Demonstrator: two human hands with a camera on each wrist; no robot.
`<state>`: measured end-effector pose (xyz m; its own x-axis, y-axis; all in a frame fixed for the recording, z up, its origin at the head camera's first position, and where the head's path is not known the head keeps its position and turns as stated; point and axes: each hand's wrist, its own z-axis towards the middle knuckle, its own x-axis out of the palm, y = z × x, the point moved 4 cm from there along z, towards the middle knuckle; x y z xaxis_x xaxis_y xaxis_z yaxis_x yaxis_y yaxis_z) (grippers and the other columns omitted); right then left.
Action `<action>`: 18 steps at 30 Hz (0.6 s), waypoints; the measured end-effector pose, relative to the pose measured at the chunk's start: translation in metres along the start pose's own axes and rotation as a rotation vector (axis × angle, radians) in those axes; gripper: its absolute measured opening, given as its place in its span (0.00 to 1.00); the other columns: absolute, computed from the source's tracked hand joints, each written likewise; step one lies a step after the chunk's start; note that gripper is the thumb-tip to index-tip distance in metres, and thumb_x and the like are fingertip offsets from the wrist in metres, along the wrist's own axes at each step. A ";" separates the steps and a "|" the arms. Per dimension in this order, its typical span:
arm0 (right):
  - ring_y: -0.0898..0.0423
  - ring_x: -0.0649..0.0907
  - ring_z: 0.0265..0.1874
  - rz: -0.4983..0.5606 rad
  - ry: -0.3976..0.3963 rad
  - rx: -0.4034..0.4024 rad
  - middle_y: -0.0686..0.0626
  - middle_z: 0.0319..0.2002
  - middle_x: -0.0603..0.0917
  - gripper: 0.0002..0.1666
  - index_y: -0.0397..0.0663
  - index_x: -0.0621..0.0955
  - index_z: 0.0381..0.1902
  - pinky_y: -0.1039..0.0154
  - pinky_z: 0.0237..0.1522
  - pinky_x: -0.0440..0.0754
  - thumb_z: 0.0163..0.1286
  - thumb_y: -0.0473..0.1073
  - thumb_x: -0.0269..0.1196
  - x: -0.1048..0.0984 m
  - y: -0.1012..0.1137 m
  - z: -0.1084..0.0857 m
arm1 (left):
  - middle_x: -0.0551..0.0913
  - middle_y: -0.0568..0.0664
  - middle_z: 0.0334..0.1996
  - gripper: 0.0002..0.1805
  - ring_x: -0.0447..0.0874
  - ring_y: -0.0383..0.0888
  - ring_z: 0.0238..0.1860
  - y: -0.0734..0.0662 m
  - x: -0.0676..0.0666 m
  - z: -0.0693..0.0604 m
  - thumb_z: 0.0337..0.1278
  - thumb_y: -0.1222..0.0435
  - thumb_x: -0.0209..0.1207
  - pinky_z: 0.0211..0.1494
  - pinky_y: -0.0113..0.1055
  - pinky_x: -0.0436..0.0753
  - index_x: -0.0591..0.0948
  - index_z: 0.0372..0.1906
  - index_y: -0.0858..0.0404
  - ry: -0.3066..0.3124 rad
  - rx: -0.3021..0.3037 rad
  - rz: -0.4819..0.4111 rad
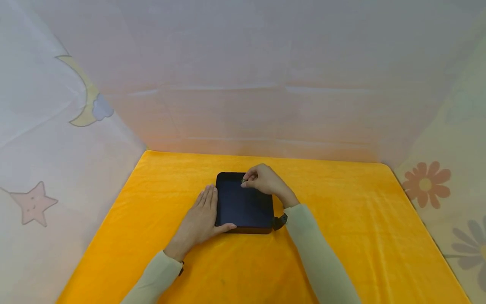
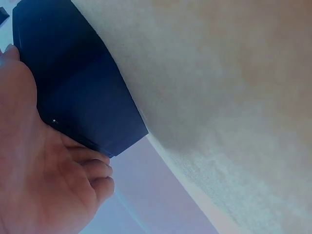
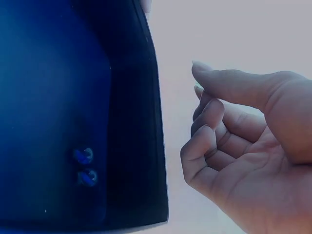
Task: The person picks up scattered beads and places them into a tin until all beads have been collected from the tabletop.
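A shallow black tray (image 1: 244, 207) with raised walls lies on the yellow cloth. My left hand (image 1: 201, 219) rests at its near left corner, straight fingers along the left side and thumb across the near rim. Over the tray's far part, my right hand (image 1: 263, 179) pinches a small shiny piece (image 1: 243, 181) between thumb and forefinger; its kind is too small to tell. Two small, shiny, ring-like pieces (image 3: 85, 167) lie side by side on the tray floor in the right wrist view. The right hand's other fingers are curled in.
Yellow cloth (image 1: 341, 202) covers the table around the tray. Pale fabric walls (image 1: 243, 114) stand at the back and both sides, printed with a moon, a star and flowers. A black wrist strap (image 1: 280, 221) shows at the right sleeve.
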<state>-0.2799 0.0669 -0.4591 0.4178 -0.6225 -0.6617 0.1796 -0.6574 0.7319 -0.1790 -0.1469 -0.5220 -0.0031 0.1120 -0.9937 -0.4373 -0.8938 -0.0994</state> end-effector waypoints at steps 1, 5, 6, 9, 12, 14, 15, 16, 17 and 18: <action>0.49 0.84 0.35 0.000 0.003 0.000 0.48 0.37 0.88 0.08 0.47 0.88 0.43 0.64 0.38 0.82 0.73 0.44 0.70 0.000 0.001 0.001 | 0.51 0.68 0.84 0.69 0.49 0.61 0.86 0.000 0.001 0.000 0.60 0.19 0.40 0.88 0.54 0.57 0.51 0.83 0.74 -0.003 0.002 0.003; 0.50 0.85 0.35 0.000 0.004 0.000 0.48 0.38 0.89 0.08 0.46 0.89 0.44 0.64 0.39 0.83 0.73 0.44 0.70 0.002 0.004 0.006 | 0.52 0.68 0.84 0.69 0.49 0.62 0.86 0.001 0.001 0.000 0.61 0.19 0.40 0.88 0.54 0.57 0.50 0.83 0.74 -0.013 0.007 0.008; 0.50 0.85 0.35 0.002 0.004 -0.003 0.48 0.38 0.89 0.08 0.46 0.89 0.45 0.64 0.40 0.83 0.73 0.44 0.70 0.002 0.004 0.007 | 0.52 0.68 0.84 0.69 0.50 0.61 0.86 0.001 0.001 0.000 0.61 0.19 0.41 0.88 0.54 0.57 0.50 0.83 0.74 -0.013 0.007 0.006; 0.51 0.84 0.35 0.004 0.005 -0.009 0.47 0.38 0.89 0.09 0.46 0.89 0.45 0.64 0.40 0.83 0.73 0.44 0.70 0.004 0.006 0.010 | 0.52 0.68 0.84 0.69 0.50 0.61 0.86 0.001 0.000 0.000 0.61 0.19 0.41 0.88 0.54 0.57 0.50 0.83 0.74 -0.009 0.005 0.001; 0.53 0.83 0.34 0.005 0.004 -0.009 0.47 0.38 0.89 0.09 0.46 0.89 0.46 0.65 0.40 0.83 0.72 0.44 0.71 0.006 0.006 0.013 | 0.51 0.68 0.84 0.69 0.49 0.61 0.86 0.002 0.001 0.001 0.61 0.19 0.40 0.88 0.54 0.56 0.48 0.83 0.74 0.010 0.000 -0.010; 0.54 0.83 0.34 0.009 0.005 -0.009 0.47 0.38 0.89 0.09 0.46 0.89 0.46 0.65 0.40 0.83 0.72 0.44 0.71 0.007 0.006 0.015 | 0.49 0.68 0.85 0.69 0.48 0.62 0.86 0.002 0.001 0.001 0.61 0.19 0.40 0.88 0.54 0.56 0.48 0.83 0.74 0.021 -0.004 -0.017; 0.54 0.83 0.34 0.013 0.005 -0.010 0.47 0.39 0.89 0.09 0.46 0.89 0.46 0.65 0.40 0.83 0.72 0.44 0.71 0.008 0.006 0.015 | 0.49 0.68 0.85 0.69 0.47 0.61 0.87 0.002 0.001 0.001 0.61 0.19 0.41 0.88 0.55 0.55 0.48 0.83 0.74 0.024 -0.005 -0.022; 0.54 0.83 0.34 0.016 0.004 -0.012 0.47 0.39 0.89 0.09 0.46 0.89 0.46 0.65 0.40 0.83 0.72 0.44 0.71 0.008 0.006 0.016 | 0.49 0.68 0.85 0.69 0.47 0.61 0.87 0.002 0.002 0.002 0.61 0.19 0.41 0.88 0.54 0.55 0.48 0.83 0.74 0.027 -0.007 -0.024; 0.53 0.83 0.34 0.020 0.004 -0.016 0.47 0.39 0.89 0.09 0.46 0.89 0.46 0.65 0.40 0.83 0.72 0.44 0.71 0.009 0.006 0.017 | 0.49 0.68 0.85 0.69 0.47 0.61 0.87 0.002 0.002 0.001 0.61 0.20 0.41 0.88 0.54 0.55 0.48 0.83 0.74 0.027 -0.006 -0.025; 0.53 0.83 0.34 0.023 0.004 -0.021 0.47 0.39 0.89 0.10 0.46 0.89 0.46 0.65 0.40 0.83 0.72 0.44 0.71 0.009 0.006 0.017 | 0.49 0.68 0.85 0.69 0.48 0.61 0.87 0.002 0.001 0.001 0.61 0.20 0.42 0.88 0.54 0.55 0.48 0.83 0.74 0.026 -0.007 -0.028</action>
<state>-0.2903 0.0498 -0.4632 0.4259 -0.6354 -0.6440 0.1883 -0.6340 0.7501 -0.1811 -0.1482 -0.5236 0.0324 0.1253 -0.9916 -0.4310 -0.8934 -0.1270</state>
